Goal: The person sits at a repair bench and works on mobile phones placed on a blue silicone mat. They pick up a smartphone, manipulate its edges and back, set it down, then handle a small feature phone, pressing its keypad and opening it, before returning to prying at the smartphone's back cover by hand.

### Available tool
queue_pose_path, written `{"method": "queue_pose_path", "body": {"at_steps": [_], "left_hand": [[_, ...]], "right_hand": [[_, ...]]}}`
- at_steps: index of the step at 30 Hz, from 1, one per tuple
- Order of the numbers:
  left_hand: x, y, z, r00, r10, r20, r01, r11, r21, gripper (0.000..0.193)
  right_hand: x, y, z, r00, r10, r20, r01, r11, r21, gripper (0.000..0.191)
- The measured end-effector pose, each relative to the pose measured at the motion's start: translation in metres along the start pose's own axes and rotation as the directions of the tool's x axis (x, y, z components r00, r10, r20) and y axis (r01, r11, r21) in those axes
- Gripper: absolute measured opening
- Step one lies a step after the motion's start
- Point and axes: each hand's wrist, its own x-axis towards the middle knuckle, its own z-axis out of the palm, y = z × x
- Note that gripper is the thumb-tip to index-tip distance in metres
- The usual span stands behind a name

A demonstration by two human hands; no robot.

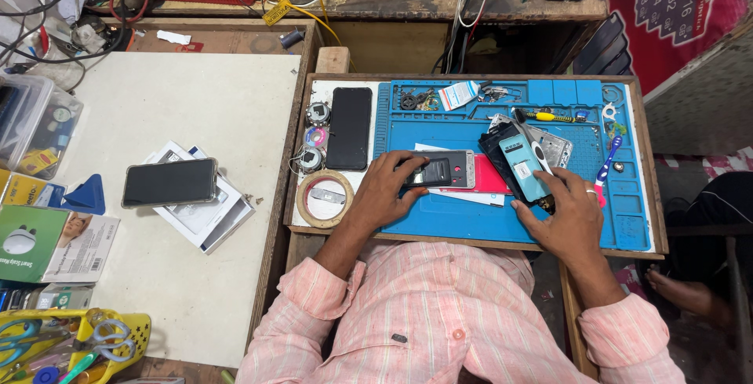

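While a blue work mat (471, 219) covers the wooden bench (486, 240), the left hand (384, 192) lies on it with fingers pressed flat on an opened phone frame (443, 170). Beside it the right hand (569, 215) rests loosely spread, fingers touching a dark screen panel (522, 166). Left of the bench, a white board (180, 117) carries a black phone (169, 181), and cables clutter the shelf (408, 0) behind.

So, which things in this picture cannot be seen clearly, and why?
All in the head view:
- Opened phone frame: its left end is covered by the left hand.
- Pale blue screen part: its lower end is under the right hand.
- Small parts on the blue mat: too small to identify.
- Scissors in the yellow tray: cut off by the bottom edge.
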Motion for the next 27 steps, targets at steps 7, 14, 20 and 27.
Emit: {"method": "queue_pose_path", "body": {"at_steps": [7,14,20,27], "left_hand": [[-0.004,0.003,0.002,1.000,0.029,-0.009,-0.029,1.000,0.005,0.053],[-0.007,0.001,0.006,0.999,0.047,-0.012,-0.047,0.999,0.022,0.053],[-0.007,-0.002,0.009,0.998,0.063,-0.025,-0.062,0.998,0.023,0.048],[-0.009,-0.007,0.014,0.996,0.075,-0.042,-0.073,0.996,0.044,0.042]], "right_hand": [[-0.005,-0.001,0.001,1.000,-0.011,-0.011,0.011,1.000,-0.008,0.062],[-0.008,0.001,0.002,1.000,-0.005,-0.004,0.005,1.000,-0.014,0.061],[-0.007,0.002,0.001,1.000,-0.008,-0.006,0.008,1.000,-0.011,0.061],[-0.009,0.003,0.003,1.000,-0.006,-0.001,0.006,1.000,-0.020,0.062]]}}
